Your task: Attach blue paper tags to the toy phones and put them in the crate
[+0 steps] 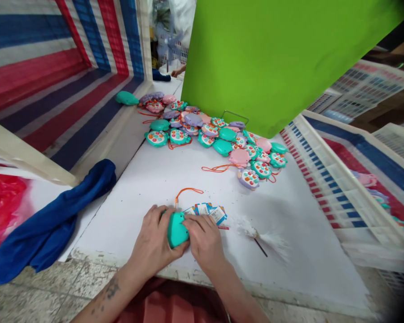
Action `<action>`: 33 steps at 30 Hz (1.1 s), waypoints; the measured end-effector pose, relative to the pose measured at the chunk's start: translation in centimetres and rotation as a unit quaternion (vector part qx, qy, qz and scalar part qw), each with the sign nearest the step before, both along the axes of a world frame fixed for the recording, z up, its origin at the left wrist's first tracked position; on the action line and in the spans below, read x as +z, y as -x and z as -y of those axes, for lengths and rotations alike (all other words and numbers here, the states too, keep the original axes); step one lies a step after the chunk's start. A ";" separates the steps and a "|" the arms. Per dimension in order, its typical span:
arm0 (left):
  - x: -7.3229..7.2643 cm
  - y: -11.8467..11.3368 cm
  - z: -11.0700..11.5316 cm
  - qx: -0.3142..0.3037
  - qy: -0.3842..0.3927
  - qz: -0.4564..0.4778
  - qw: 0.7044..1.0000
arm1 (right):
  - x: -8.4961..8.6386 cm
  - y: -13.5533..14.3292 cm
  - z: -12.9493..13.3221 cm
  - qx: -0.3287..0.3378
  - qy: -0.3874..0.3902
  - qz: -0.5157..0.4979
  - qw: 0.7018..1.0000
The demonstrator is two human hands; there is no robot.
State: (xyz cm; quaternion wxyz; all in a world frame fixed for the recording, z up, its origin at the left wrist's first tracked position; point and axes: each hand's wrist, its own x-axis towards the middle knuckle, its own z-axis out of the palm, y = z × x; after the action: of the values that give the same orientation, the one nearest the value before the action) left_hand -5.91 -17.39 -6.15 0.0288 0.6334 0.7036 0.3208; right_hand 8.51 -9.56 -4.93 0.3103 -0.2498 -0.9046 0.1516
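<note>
Within the closed grip of left hand and right hand, a teal toy points lengthwise forward.

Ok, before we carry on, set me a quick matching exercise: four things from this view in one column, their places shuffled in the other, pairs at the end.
Things
1. dark-blue cloth strip
2. large, flat, bright-green panel
3. rounded teal plastic toy
4. white feathery brush with a dark stick handle

Places
A. in the left hand, with the right hand touching it
B. to the right of both hands
C. to the left of both hands
D. upright beyond the heap of toys

Pairs: 1-C, 2-D, 3-A, 4-B
</note>
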 end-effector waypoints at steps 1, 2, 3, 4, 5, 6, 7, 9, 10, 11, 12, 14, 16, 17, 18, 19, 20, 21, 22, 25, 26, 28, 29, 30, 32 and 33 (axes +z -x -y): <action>0.0 0.0 0.0 0.000 0.001 0.000 1.000 | 0.0 0.0 0.0 0.007 0.000 0.002 1.000; 0.0 0.0 0.0 -0.001 0.003 0.001 1.000 | 0.0 0.0 0.1 0.016 0.000 0.003 1.000; 0.1 0.0 0.0 -0.004 0.005 0.003 1.000 | 0.1 -0.1 0.1 0.024 0.001 0.004 1.000; 0.1 0.0 0.0 -0.007 0.007 0.007 1.000 | 0.2 -0.3 0.1 0.028 0.001 0.004 1.000; 0.2 0.1 0.0 -0.010 0.009 0.013 1.000 | 0.4 -0.5 -0.1 0.025 0.001 0.003 1.000; 0.4 0.1 0.1 -0.011 0.012 0.023 1.000 | 0.6 -0.9 -0.3 0.013 -0.003 0.001 1.000; 0.5 0.2 0.2 -0.011 0.019 0.039 0.999 | 0.9 -1.4 -0.7 -0.005 -0.012 0.001 1.000; 0.7 0.3 0.5 -0.005 0.037 0.083 0.996 | 1.4 -2.9 -2.1 -0.058 -0.043 0.014 0.997; 0.7 0.4 0.7 0.001 0.045 0.105 0.993 | 1.6 -3.9 -3.2 -0.088 -0.064 0.031 0.994; 0.7 0.6 0.9 0.006 0.053 0.123 0.991 | 1.7 -5.0 -4.4 -0.118 -0.086 0.053 0.988; 0.8 0.7 1.1 0.009 0.061 0.134 0.989 | 1.8 -6.2 -5.7 -0.151 -0.101 0.077 0.980; 0.8 1.0 1.2 0.008 0.074 0.140 0.987 | 1.6 -8.5 -8.3 -0.209 -0.112 0.113 0.965; 0.8 1.3 1.1 0.001 0.087 0.141 0.986 | 1.3 -10.5 -10.2 -0.243 -0.098 0.136 0.955; 0.9 1.5 0.9 0.000 0.089 0.142 0.986 | 1.2 -11.3 -10.7 -0.258 -0.090 0.139 0.952; 0.9 1.8 0.6 0.002 0.089 0.142 0.986 | 1.2 -11.9 -10.8 -0.269 -0.083 0.138 0.950; 1.0 2.1 0.1 0.006 0.086 0.141 0.986 | 1.2 -12.4 -10.6 -0.273 -0.076 0.131 0.950; 1.1 2.5 -0.5 0.010 0.082 0.138 0.987 | 1.2 -12.8 -10.1 -0.267 -0.067 0.122 0.954; 1.2 2.9 -1.3 0.014 0.077 0.133 0.988 | 1.2 -13.0 -9.4 -0.253 -0.055 0.114 0.959; 1.3 3.3 -2.2 0.018 0.070 0.127 0.989 | 1.0 -13.2 -8.6 -0.236 -0.041 0.109 0.965; 1.6 4.8 -5.7 0.015 0.053 0.114 0.992 | 0.0 -13.7 -6.0 -0.212 0.007 0.127 0.969; 1.7 5.2 -6.9 0.009 0.049 0.112 0.992 | -0.4 -13.9 -5.3 -0.219 0.020 0.138 0.966; 1.8 5.8 -9.3 -0.009 0.049 0.102 0.994 | -1.3 -14.1 -4.4 -0.235 0.038 0.149 0.960; 1.8 5.9 -10.2 -0.016 0.054 0.087 0.995 | -1.5 -14.2 -4.2 -0.240 0.044 0.146 0.959; 1.9 5.8 -11.0 -0.016 0.060 0.064 0.996 | -1.7 -14.1 -4.0 -0.244 0.049 0.138 0.959; 2.2 5.3 -12.0 0.005 0.062 0.002 0.998 | -1.6 -13.8 -4.0 -0.247 0.059 0.124 0.959; 2.4 4.8 -12.2 0.016 0.054 -0.026 0.998 | -1.4 -13.6 -4.0 -0.249 0.064 0.119 0.959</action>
State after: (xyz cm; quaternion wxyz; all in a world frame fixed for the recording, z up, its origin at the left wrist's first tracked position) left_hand -10.70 -5.17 -3.74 0.0394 0.6274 0.7306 0.2666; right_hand 22.07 -5.51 -6.29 0.2119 -0.5028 -0.8325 0.0961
